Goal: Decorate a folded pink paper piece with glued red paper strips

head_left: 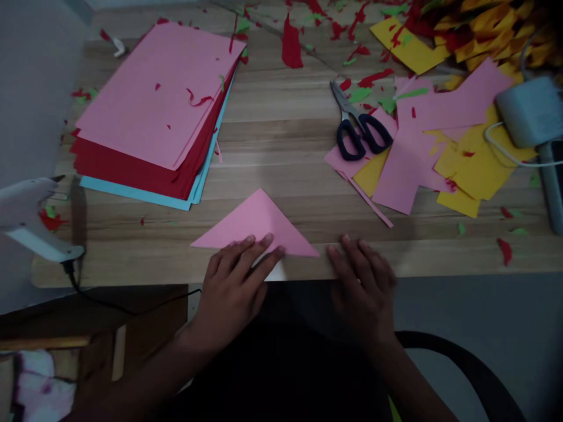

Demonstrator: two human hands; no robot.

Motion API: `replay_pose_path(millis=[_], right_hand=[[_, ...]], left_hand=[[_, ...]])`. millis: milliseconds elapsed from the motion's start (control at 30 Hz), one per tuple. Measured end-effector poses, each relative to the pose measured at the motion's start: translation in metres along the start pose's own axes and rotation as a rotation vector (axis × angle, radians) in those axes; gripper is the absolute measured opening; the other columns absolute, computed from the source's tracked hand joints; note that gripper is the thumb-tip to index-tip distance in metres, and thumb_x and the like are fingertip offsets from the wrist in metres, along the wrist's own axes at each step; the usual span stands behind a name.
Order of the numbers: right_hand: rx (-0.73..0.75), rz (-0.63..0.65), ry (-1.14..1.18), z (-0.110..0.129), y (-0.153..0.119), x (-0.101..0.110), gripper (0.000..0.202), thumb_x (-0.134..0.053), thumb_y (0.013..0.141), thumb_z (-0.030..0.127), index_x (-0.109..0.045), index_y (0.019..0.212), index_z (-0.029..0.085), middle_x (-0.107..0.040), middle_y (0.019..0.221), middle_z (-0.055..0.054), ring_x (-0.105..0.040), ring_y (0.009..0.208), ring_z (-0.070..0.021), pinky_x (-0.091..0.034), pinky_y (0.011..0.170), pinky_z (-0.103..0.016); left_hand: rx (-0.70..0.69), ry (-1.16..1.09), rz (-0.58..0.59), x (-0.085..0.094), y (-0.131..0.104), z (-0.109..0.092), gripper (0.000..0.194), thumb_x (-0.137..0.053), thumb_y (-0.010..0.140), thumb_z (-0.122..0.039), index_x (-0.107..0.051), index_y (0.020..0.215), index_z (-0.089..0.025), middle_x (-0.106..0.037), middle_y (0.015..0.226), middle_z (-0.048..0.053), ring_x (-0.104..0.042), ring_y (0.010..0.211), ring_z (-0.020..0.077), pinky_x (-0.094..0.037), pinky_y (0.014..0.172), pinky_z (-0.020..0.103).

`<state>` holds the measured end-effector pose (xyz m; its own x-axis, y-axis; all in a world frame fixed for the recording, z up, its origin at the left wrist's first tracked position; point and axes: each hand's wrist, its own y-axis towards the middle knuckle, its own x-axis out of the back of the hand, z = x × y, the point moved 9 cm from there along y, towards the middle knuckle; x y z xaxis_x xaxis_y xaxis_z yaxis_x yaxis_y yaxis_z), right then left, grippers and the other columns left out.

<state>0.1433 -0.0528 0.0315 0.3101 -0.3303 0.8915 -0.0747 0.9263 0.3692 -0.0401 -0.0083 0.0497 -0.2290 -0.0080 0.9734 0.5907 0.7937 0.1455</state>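
Observation:
A pink paper triangle (pixel 259 220), seemingly folded, lies flat near the table's front edge with its point facing away from me. My left hand (pixel 240 278) rests on its long near side, fingers stretched out and pressing on the paper. Just right of the triangle's right corner, my right hand (pixel 365 272) lies on the table edge, fingers extended and holding nothing. Scissors (pixel 358 123) with dark blue handles lie beyond my right hand, partly over pink and yellow paper pieces (pixel 404 158).
A stack of pink, red and blue paper sheets (pixel 162 94) lies at the back left. A white glue gun (pixel 39 220) with a black cord stands at the left edge. Yellow folded paper (pixel 497 29), a white power adapter (pixel 532 111) and red and green scraps lie at the right and back.

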Motion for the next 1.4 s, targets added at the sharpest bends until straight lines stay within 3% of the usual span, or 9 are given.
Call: replay_pose_path(millis=[100, 333, 467, 567, 800, 967, 1067, 1267, 1400], right_hand=[[0.018, 0.017, 0.004, -0.001, -0.001, -0.002, 0.047, -0.059, 0.090, 0.013, -0.060, 0.136, 0.023, -0.065, 0.140, -0.011, -0.051, 0.136, -0.0282, -0.032, 0.115, -0.044], [0.035, 0.039, 0.216, -0.007, -0.003, 0.009, 0.037, -0.057, 0.090, 0.015, -0.063, 0.127, 0.021, -0.066, 0.135, -0.010, -0.055, 0.132, -0.0289, -0.037, 0.113, -0.047], [0.007, 0.009, 0.213, -0.006, 0.001, 0.013, 0.031, -0.065, 0.093, 0.030, -0.064, 0.123, 0.020, -0.067, 0.130, -0.011, -0.057, 0.127, -0.0297, -0.038, 0.112, -0.048], [-0.011, 0.021, 0.207, 0.001, 0.008, 0.011, 0.033, -0.069, 0.091, 0.039, -0.066, 0.119, 0.022, -0.066, 0.130, -0.011, -0.057, 0.124, -0.0312, -0.039, 0.110, -0.049], [-0.015, 0.024, 0.221, 0.015, 0.020, 0.006, 0.031, -0.070, 0.092, 0.033, -0.066, 0.120, 0.022, -0.066, 0.129, -0.012, -0.057, 0.122, -0.0298, -0.041, 0.107, -0.049], [-0.014, 0.012, 0.302, 0.013, 0.020, 0.009, 0.022, -0.071, 0.091, 0.023, -0.065, 0.112, 0.023, -0.066, 0.121, -0.009, -0.059, 0.115, -0.0271, -0.044, 0.104, -0.048], [0.007, -0.063, 0.319, 0.015, 0.020, 0.020, 0.026, -0.072, 0.089, 0.016, -0.066, 0.111, 0.027, -0.063, 0.123, -0.006, -0.058, 0.113, -0.0256, -0.046, 0.101, -0.046], [-0.114, -0.146, 0.270, 0.001, 0.013, 0.028, 0.024, -0.065, 0.090, 0.007, -0.072, 0.095, 0.029, -0.062, 0.104, -0.002, -0.059, 0.087, -0.0161, -0.052, 0.075, -0.030], [0.001, -0.051, 0.356, -0.005, 0.018, 0.014, 0.021, -0.062, 0.091, 0.010, -0.073, 0.095, 0.028, -0.062, 0.115, -0.004, -0.065, 0.092, -0.0165, -0.057, 0.070, -0.029]], left_hand=[[-0.035, -0.083, -0.075, 0.007, -0.002, -0.004, 0.043, -0.070, 0.088, -0.014, -0.064, 0.128, -0.030, -0.072, 0.125, 0.002, -0.062, 0.107, 0.0254, -0.045, 0.092, 0.042], [-0.030, -0.173, -0.054, 0.008, 0.006, -0.009, 0.040, -0.068, 0.092, -0.022, -0.061, 0.130, -0.029, -0.065, 0.132, 0.007, -0.059, 0.114, 0.0262, -0.044, 0.097, 0.043], [0.141, -0.131, -0.053, 0.014, 0.018, 0.025, 0.070, -0.071, 0.088, -0.046, -0.042, 0.148, -0.024, -0.052, 0.148, 0.015, -0.051, 0.131, 0.0333, -0.039, 0.109, 0.051], [0.176, -0.123, 0.011, 0.010, 0.022, 0.038, 0.081, -0.070, 0.087, -0.056, -0.036, 0.152, -0.023, -0.058, 0.142, 0.014, -0.054, 0.125, 0.0331, -0.042, 0.107, 0.050], [0.154, -0.201, -0.110, 0.015, 0.021, 0.036, 0.073, -0.075, 0.085, -0.047, -0.045, 0.146, -0.022, -0.063, 0.122, 0.011, -0.059, 0.111, 0.0280, -0.049, 0.097, 0.044], [-0.002, -0.369, -0.208, 0.033, 0.019, 0.026, 0.013, -0.068, 0.091, -0.019, -0.066, 0.102, -0.025, -0.065, 0.094, 0.002, -0.062, 0.086, 0.0184, -0.050, 0.076, 0.034], [-0.116, -0.379, -0.308, 0.053, 0.015, 0.010, 0.017, -0.065, 0.089, -0.008, -0.066, 0.095, -0.025, -0.063, 0.087, 0.000, -0.061, 0.082, 0.0170, -0.050, 0.074, 0.035], [-0.289, -0.397, -0.126, 0.062, 0.017, -0.015, 0.010, -0.062, 0.096, -0.025, -0.069, 0.103, -0.024, -0.072, 0.096, 0.003, -0.065, 0.090, 0.0166, -0.056, 0.078, 0.033], [-0.364, -0.360, 0.060, 0.049, 0.012, -0.007, 0.050, -0.041, 0.100, -0.060, -0.064, 0.129, -0.027, -0.067, 0.132, 0.009, -0.058, 0.128, 0.0263, -0.047, 0.110, 0.049]])
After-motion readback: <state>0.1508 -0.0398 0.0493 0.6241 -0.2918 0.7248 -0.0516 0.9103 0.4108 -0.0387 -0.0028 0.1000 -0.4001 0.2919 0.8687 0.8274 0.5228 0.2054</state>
